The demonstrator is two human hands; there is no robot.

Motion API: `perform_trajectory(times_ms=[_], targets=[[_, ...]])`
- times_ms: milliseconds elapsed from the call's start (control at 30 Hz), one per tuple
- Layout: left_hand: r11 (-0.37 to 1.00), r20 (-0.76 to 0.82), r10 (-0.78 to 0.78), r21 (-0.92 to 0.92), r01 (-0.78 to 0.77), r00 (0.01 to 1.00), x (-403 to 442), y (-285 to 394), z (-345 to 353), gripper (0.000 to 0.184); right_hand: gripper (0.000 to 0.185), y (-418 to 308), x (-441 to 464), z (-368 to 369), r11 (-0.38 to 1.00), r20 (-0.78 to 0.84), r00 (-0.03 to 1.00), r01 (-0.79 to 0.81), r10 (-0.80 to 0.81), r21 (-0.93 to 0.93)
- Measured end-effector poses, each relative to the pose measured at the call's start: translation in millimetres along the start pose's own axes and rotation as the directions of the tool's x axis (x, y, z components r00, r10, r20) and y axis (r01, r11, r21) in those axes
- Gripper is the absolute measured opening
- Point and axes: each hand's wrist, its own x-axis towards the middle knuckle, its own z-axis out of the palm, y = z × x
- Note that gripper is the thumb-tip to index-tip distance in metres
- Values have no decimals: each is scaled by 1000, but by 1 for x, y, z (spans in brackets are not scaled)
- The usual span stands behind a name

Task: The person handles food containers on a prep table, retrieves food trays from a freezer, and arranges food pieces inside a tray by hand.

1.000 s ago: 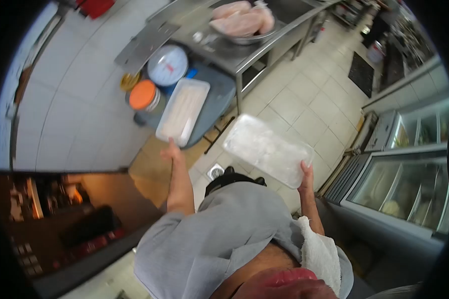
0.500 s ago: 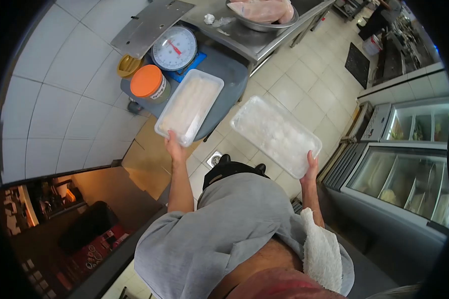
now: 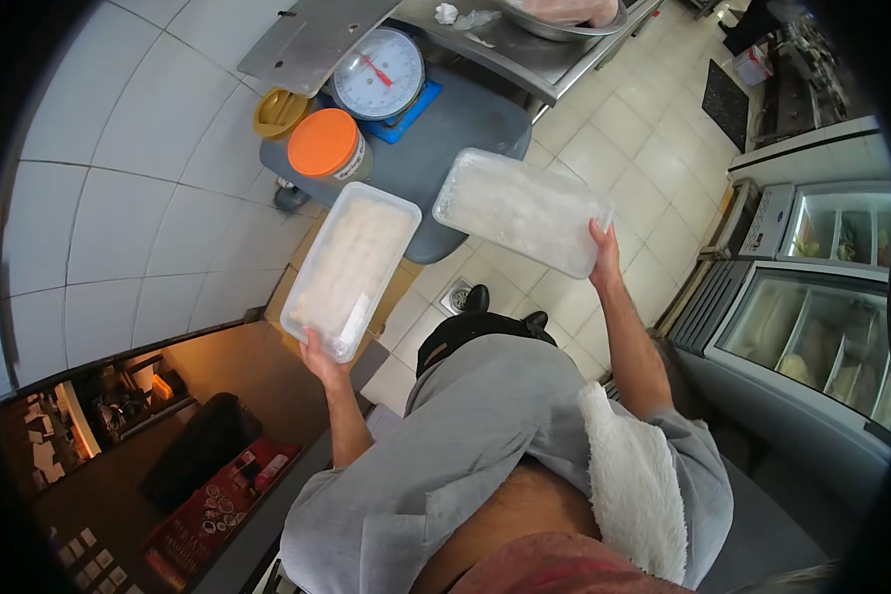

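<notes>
My left hand (image 3: 325,360) is closed on the near end of a translucent plastic container (image 3: 352,272) filled with something pale in rows. The container is held tilted by the near edge of the grey table (image 3: 455,119). Closed on the right end of a second translucent container (image 3: 521,211) is my right hand (image 3: 604,253). White, frosty-looking contents show through it; its far end overlaps the table's corner in view. I cannot tell whether it touches the table.
On the grey table stand a dial scale (image 3: 377,74), an orange-lidded tub (image 3: 324,143) and a yellow container (image 3: 281,113). A metal bowl of raw meat (image 3: 574,22) sits on the steel counter (image 3: 525,61). To the right is a glass-topped display fridge (image 3: 812,346). A floor drain (image 3: 456,296) lies by my feet.
My left hand has drawn its container down and away from the scale. My right hand has raised the other container up and left, to the table's corner. The view has shifted somewhat.
</notes>
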Motion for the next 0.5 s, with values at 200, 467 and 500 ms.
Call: perform_trajectory(times_ms=[200, 467, 500], targets=[[1000, -78, -11, 3, 11, 997, -18, 24, -6, 53, 51, 15, 63, 19, 984, 147, 973, -174, 178, -39], [999, 6, -36, -8, 36, 999, -29, 17, 26, 52, 53, 35, 121, 47, 966, 207, 951, -194, 228, -169], [1000, 37, -26, 11, 26, 999, -27, 16, 33, 52, 53, 33, 122, 54, 957, 184, 947, -230, 262, -180]])
